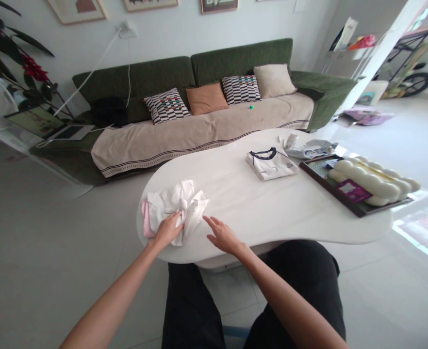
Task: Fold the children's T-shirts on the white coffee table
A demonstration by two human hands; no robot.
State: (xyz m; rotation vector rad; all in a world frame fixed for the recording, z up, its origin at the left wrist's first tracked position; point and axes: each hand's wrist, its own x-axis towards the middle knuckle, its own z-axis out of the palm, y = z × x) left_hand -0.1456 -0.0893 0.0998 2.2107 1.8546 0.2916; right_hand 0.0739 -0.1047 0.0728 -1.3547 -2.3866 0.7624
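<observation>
A crumpled heap of white clothing lies near the left end of the white table, with a pink piece of fabric showing at its left edge. My left hand is closed on a bunched fold of the white cloth; the fingertips are partly hidden in it. Just right of the heap, my right hand is open, fingers stretched out and holding nothing. Farther back on the table rests a neatly folded white shirt with a dark collar, apart from both hands.
A dark-edged tray holding a bumpy cream-coloured object stands on the table's right side. Behind it lies a crinkled plastic packet. A green sofa with cushions runs along the wall, and a laptop sits on its left arm.
</observation>
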